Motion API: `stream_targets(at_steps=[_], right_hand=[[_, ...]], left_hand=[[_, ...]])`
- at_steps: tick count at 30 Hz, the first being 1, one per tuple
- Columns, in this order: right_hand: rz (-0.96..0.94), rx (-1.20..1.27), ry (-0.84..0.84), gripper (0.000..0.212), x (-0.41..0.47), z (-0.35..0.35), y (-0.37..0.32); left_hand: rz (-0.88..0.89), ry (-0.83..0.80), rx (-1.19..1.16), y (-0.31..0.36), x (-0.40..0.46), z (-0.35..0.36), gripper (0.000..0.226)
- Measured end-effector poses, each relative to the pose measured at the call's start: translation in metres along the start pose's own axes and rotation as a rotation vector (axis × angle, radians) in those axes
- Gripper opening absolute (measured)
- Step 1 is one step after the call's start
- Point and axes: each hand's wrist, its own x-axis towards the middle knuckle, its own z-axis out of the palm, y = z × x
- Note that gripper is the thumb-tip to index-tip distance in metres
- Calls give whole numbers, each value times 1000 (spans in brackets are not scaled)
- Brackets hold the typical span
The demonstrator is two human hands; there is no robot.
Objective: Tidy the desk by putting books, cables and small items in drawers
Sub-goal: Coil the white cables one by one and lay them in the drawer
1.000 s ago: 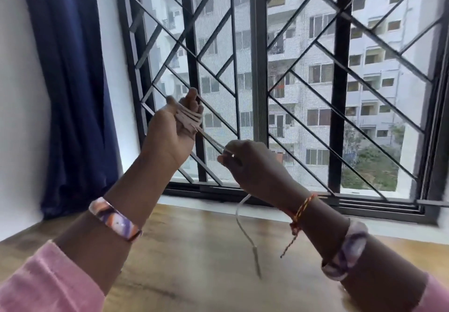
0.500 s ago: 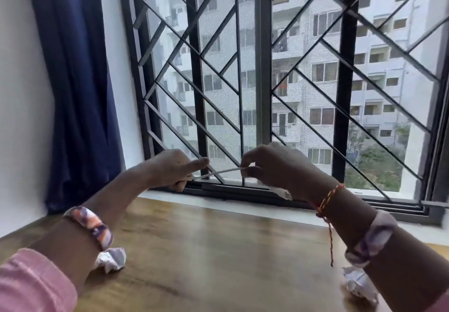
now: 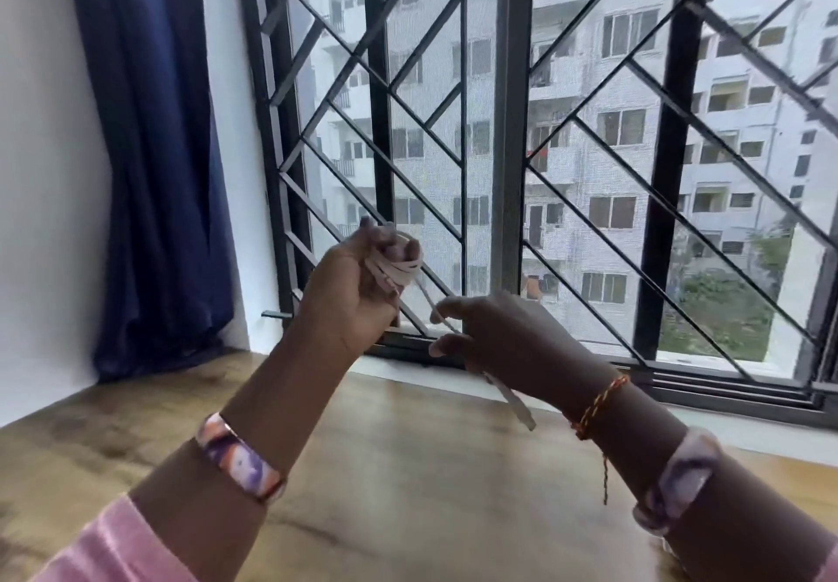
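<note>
**White flat cable wound on the left hand above the wooden desk**

The left hand (image 3: 358, 282) is raised in front of the window, its fingers curled into a fist, and several loops of a pale, flat white cable (image 3: 394, 269) lie wrapped around those fingers. From the coil one strand runs down and to the right to the right hand (image 3: 503, 336), which is lower and just beside the left. The right hand's thumb and fingers are bent around the strand and hold it as it passes through; the exact pinch is hidden behind the back of the hand. Below that hand the free end of the cable hangs out at a slant, ending in a flat tip above the brown wooden desk top (image 3: 408, 491), not touching it.

Each forearm wears a purple and white patterned bangle (image 3: 240, 463), and the right wrist carries a red and yellow braided thread (image 3: 598, 404) with a loose tail hanging down. Pink sleeves (image 3: 113, 545) show at the lower edge.

Behind the hands stands a black metal window grille (image 3: 512, 128) with diagonal bars, and pale apartment blocks show through it. A dark blue curtain (image 3: 149, 150) hangs at the left against a white wall (image 3: 41, 173)
</note>
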Motion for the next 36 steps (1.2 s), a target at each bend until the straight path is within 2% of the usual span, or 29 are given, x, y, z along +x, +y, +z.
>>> stream_targets(at_steps=[2, 5, 7, 9, 12, 14, 15, 16, 18, 19, 21, 23, 27, 31, 33, 36], right_hand=[[-51, -86, -62, 34, -4, 1, -11], [-81, -107, -80, 20, -9, 3, -19], [-98, -168, 1, 18, -10, 0, -16], [-128, -257, 127, 21, -10, -4, -11], [-228, -405, 342, 16, -12, -9, -11], [-235, -405, 535, 13, -14, -8, -15], [-243, -366, 609, 13, -15, -8, -18], [-249, -323, 666, 11, -15, -10, -21], [-254, -188, 738, 13, -13, -15, -32], [-267, -58, 734, 19, -12, -18, -40], [-309, 252, 671, 25, -11, -25, -54], [-296, 420, 593, 28, -7, -27, -63], [-264, 841, 302, 34, -4, -23, -69], [-226, 1032, 87, 39, -17, -20, -57], [-199, 1036, -34, 53, -23, -21, -45], [-140, 1024, -136, 75, -28, -20, -30]], left_hand=[[220, 95, 253, -9, 9, -7, 32], [567, 96, 1034, -13, 10, -31, 33], [606, -40, 1408, -10, 6, -40, 34], [477, -198, 1598, -10, -3, -43, 39], [73, -408, 1512, -6, -17, -41, 84], [-145, -526, 1406, 3, -28, -34, 98], [-187, -558, 1336, 8, -34, -30, 95], [-188, -582, 1265, 14, -41, -24, 83], [-104, -605, 1124, 23, -55, -11, 51], [-55, -587, 1059, 27, -61, -4, 42], [47, -506, 985, 34, -67, 5, 38], [139, -449, 972, 40, -66, 8, 37], [251, -381, 946, 42, -66, 11, 37], [107, -366, 975, 33, -61, 7, 62], [19, -421, 1049, 29, -59, 5, 60], [-119, -549, 897, 23, -59, 2, 52]])
